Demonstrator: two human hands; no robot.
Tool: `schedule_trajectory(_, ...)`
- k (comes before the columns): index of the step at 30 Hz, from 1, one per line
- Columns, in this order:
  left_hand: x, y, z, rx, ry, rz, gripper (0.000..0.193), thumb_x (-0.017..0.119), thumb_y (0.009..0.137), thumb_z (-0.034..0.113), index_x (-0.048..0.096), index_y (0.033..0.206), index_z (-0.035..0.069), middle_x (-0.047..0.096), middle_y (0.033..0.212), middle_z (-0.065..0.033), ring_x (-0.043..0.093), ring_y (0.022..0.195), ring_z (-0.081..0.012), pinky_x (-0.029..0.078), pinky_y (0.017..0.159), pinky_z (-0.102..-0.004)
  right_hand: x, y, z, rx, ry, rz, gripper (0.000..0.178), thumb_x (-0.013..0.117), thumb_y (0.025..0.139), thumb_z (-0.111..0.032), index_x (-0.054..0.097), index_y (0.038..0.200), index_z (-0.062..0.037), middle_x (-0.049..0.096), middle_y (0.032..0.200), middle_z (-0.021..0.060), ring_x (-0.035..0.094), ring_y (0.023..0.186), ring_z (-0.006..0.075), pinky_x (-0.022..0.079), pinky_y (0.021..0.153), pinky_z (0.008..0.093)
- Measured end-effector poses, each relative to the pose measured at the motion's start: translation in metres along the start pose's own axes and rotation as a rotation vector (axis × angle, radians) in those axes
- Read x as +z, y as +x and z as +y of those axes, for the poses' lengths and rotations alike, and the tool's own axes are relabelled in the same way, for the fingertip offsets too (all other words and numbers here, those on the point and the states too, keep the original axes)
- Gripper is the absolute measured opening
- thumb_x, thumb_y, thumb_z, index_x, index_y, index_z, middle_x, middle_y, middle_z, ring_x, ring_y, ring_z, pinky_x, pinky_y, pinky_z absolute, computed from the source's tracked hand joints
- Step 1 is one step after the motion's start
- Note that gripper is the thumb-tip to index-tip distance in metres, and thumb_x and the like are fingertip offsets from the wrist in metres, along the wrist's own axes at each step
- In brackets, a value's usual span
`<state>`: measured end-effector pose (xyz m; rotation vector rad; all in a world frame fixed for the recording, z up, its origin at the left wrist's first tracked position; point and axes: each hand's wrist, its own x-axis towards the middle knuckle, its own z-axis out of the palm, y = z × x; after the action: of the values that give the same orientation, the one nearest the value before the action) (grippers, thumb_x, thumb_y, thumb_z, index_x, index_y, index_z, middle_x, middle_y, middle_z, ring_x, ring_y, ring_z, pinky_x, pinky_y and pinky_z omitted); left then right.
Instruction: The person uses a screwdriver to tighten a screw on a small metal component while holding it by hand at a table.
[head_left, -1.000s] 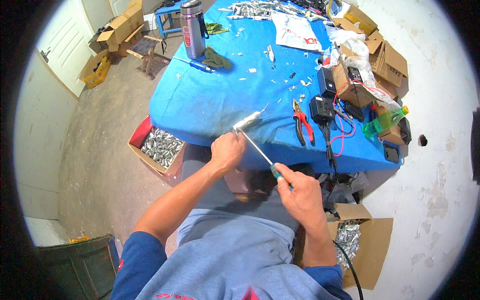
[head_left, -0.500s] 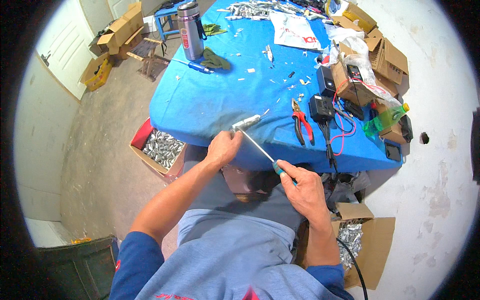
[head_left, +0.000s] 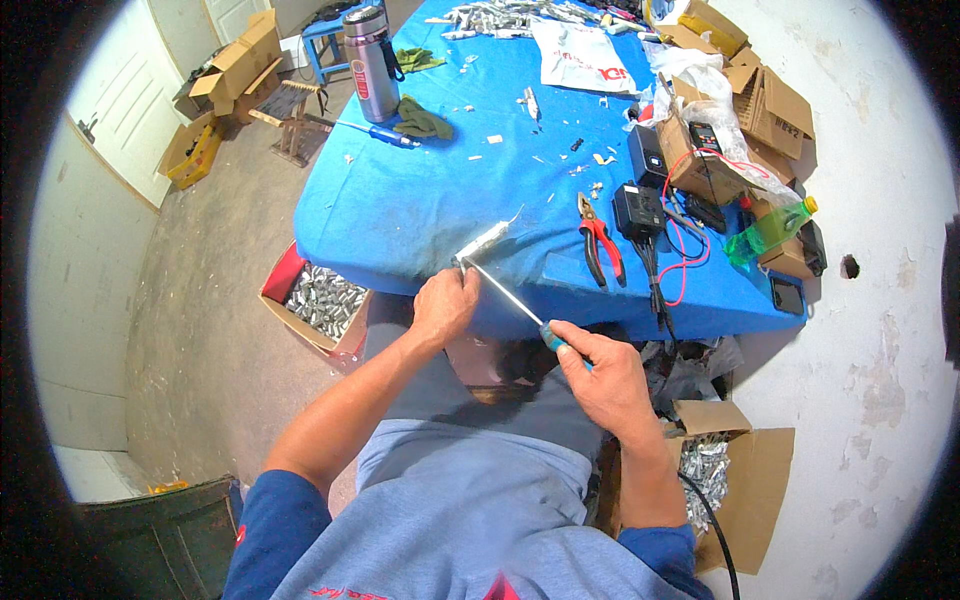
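Note:
At the near edge of the blue-covered table, my left hand (head_left: 445,303) is closed on the near end of a slim white-and-silver cylinder (head_left: 484,242). A thin wire-like strand sticks out of the cylinder's far end. My right hand (head_left: 607,385) grips the teal handle of a screwdriver (head_left: 507,294). Its long metal shaft slants up and left, with the tip at the cylinder's near end, close to my left fingers. Whether the tip is inside the cylinder or only against it, I cannot tell. Red-handled pliers (head_left: 600,245) lie to the right of the cylinder.
A steel flask (head_left: 372,75), green gloves (head_left: 424,120) and a blue pen-like tool (head_left: 385,134) sit at the table's left. Black adapters (head_left: 638,212) with cables, a green bottle (head_left: 770,235) and cartons line the right. Boxes of silver pieces (head_left: 325,300) stand below on both sides.
The cylinder has swung slightly, its far end now further left and pointing more away from me. Both hands keep their grips, and the screwdriver tip stays at the near end.

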<state>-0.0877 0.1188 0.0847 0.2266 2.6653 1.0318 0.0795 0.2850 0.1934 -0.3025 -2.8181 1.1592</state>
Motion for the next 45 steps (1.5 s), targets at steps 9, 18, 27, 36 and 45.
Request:
schedule_trajectory(9,0.004,-0.001,0.001,0.043,0.068,0.059,0.052,0.043,0.095,0.039,0.068,0.083,-0.005,0.066,0.083,-0.0294,0.064,0.083,-0.0470,0.048,0.080,-0.0545,0.007,-0.006,-0.014,-0.135,-0.160,0.087,0.028,0.062,0.087,-0.013,0.068,0.114,-0.0079,0.066,0.080,0.0165,0.063,0.069,0.0341,0.049,0.063,0.0394)
schedule_trajectory(18,0.007,-0.006,0.008,0.054,0.073,0.095,0.052,0.042,0.095,0.038,0.067,0.083,-0.005,0.066,0.082,-0.0293,0.064,0.082,-0.0466,0.049,0.078,-0.0548,0.002,0.000,-0.002,0.042,0.095,-0.005,0.030,0.060,0.091,-0.017,0.066,0.116,-0.0019,0.070,0.100,0.0201,0.070,0.088,0.0243,0.052,0.078,0.0317)
schedule_trajectory(27,0.007,-0.005,0.005,0.094,0.135,0.126,0.049,0.044,0.095,0.036,0.067,0.081,-0.004,0.066,0.080,-0.0284,0.065,0.078,-0.0465,0.050,0.075,-0.0545,0.010,-0.006,-0.003,0.034,-0.014,0.029,0.029,0.062,0.090,-0.016,0.066,0.115,-0.0007,0.072,0.100,0.0166,0.069,0.091,0.0208,0.051,0.081,0.0324)
schedule_trajectory(36,0.013,-0.011,-0.006,0.131,0.100,0.100,0.048,0.042,0.098,0.036,0.065,0.080,-0.003,0.064,0.077,-0.0256,0.063,0.078,-0.0459,0.048,0.073,-0.0542,0.012,0.010,0.036,0.120,0.519,0.258,0.035,0.070,0.085,-0.013,0.060,0.114,0.0047,0.060,0.074,0.0023,0.052,0.055,0.0061,0.040,0.048,0.0187)
schedule_trajectory(45,0.010,-0.016,-0.001,0.107,0.080,0.033,0.050,0.042,0.098,0.037,0.063,0.078,-0.003,0.062,0.071,-0.0256,0.062,0.076,-0.0449,0.047,0.070,-0.0528,0.109,0.103,0.035,0.271,0.480,0.457,0.036,0.073,0.079,-0.023,0.058,0.099,0.0036,0.064,0.082,0.0165,0.062,0.076,0.0307,0.049,0.072,0.0415)
